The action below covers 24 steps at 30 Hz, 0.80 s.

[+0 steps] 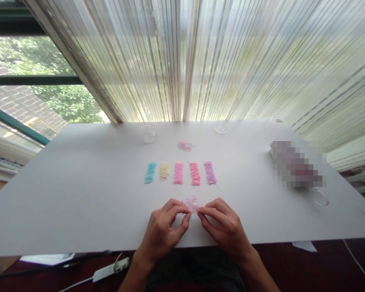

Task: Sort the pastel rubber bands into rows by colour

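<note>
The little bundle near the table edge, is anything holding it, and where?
Both hands pinch the small pink bundle: left hand on its left side, right hand on its right.

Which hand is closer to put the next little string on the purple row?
Probably the right hand. Both hands pinch the small mixed bundle, but the purple row lies at the right end of the five rows, nearer the right hand than the left hand.

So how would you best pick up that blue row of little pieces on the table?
Probably one piece at a time. The blue row is a loose stack of thin short pieces lying flat on the table, not one solid thing. Come from above at its near end and pinch a piece by its two ends with fingertips, much as both hands pinch the small mixed bundle.
</note>
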Tool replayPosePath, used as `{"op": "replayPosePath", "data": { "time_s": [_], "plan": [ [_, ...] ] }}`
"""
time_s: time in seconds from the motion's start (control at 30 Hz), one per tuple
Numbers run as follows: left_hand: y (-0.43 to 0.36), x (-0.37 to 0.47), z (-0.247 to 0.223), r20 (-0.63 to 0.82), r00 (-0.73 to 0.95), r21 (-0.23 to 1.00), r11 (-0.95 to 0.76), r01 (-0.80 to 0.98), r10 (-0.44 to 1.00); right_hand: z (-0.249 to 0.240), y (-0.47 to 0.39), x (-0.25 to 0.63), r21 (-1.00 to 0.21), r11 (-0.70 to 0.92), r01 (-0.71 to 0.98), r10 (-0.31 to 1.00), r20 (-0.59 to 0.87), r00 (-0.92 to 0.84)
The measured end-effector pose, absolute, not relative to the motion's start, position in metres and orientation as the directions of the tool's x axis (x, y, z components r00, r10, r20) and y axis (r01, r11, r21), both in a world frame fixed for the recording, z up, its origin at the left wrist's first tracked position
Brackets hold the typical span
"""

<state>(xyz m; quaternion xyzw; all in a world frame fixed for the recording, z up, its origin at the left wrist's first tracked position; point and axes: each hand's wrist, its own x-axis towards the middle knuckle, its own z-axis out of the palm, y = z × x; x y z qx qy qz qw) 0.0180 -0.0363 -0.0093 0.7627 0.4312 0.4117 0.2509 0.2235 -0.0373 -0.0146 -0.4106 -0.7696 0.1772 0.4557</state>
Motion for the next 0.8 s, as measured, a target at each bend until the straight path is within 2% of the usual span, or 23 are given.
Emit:
{"op": "replayPosePath", "data": {
  "time_s": [0.47, 0.8],
  "plan": [
    [-0.035, 0.019, -0.005, 0.415, 0.291, 0.738, -0.506, 0.447, 0.862, -0.013, -0.036, 0.224, -0.659, 0.591, 0.465, 0.797, 0.566, -0.212],
    [-0.028, 0.015, 0.007, 0.389, 0.346, 0.733, -0.515, 0.444, 0.854, -0.007, -0.037, 0.225, -0.693, 0.583, 0.423, 0.811, 0.530, -0.250]
  ]
}}
